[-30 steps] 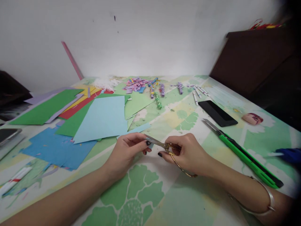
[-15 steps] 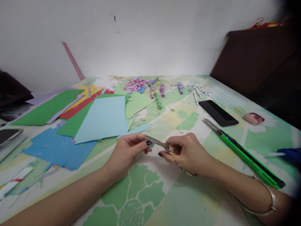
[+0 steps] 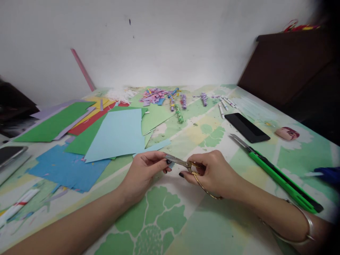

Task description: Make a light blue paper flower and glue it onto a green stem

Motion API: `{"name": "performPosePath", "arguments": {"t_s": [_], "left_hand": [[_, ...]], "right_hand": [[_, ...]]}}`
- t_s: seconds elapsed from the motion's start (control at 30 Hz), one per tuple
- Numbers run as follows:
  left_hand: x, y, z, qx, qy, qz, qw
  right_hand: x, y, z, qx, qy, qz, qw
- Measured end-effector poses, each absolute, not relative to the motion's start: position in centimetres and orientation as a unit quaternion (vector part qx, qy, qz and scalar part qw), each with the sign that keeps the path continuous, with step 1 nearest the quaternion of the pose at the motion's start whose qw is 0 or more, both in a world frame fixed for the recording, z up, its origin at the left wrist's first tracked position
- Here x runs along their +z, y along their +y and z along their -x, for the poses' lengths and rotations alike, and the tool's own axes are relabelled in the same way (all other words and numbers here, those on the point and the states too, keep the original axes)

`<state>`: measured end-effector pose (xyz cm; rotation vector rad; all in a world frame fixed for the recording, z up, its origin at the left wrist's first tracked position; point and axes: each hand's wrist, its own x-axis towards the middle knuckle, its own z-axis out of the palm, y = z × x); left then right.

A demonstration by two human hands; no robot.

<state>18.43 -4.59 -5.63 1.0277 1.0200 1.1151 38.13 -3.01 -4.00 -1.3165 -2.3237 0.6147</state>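
My right hand [image 3: 212, 173] grips a small pair of scissors [image 3: 183, 163] with gold handles, blades pointing left. My left hand [image 3: 143, 171] is pinched at the blade tips, fingers closed on a small pale blue paper piece [image 3: 171, 165] that barely shows. Both hands hover low over the green flower-patterned tablecloth [image 3: 148, 219] near the front middle of the table.
Coloured paper sheets [image 3: 114, 132] lie to the left. A green utility knife [image 3: 276, 175] and a black phone [image 3: 247, 127] lie to the right. Paper scraps and rolled paper pieces [image 3: 164, 97] sit at the back near the wall. Another phone [image 3: 9, 154] rests at the far left.
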Motion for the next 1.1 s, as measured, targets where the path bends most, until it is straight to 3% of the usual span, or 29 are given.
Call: {"name": "performPosePath", "arguments": {"t_s": [1.1], "left_hand": [[-5.9, -4.4, -18.2, 0.484, 0.456, -0.480, 0.572]], "right_hand": [[-3.4, -3.0, -38.4, 0.190, -0.833, 0.477, 0.206]]}}
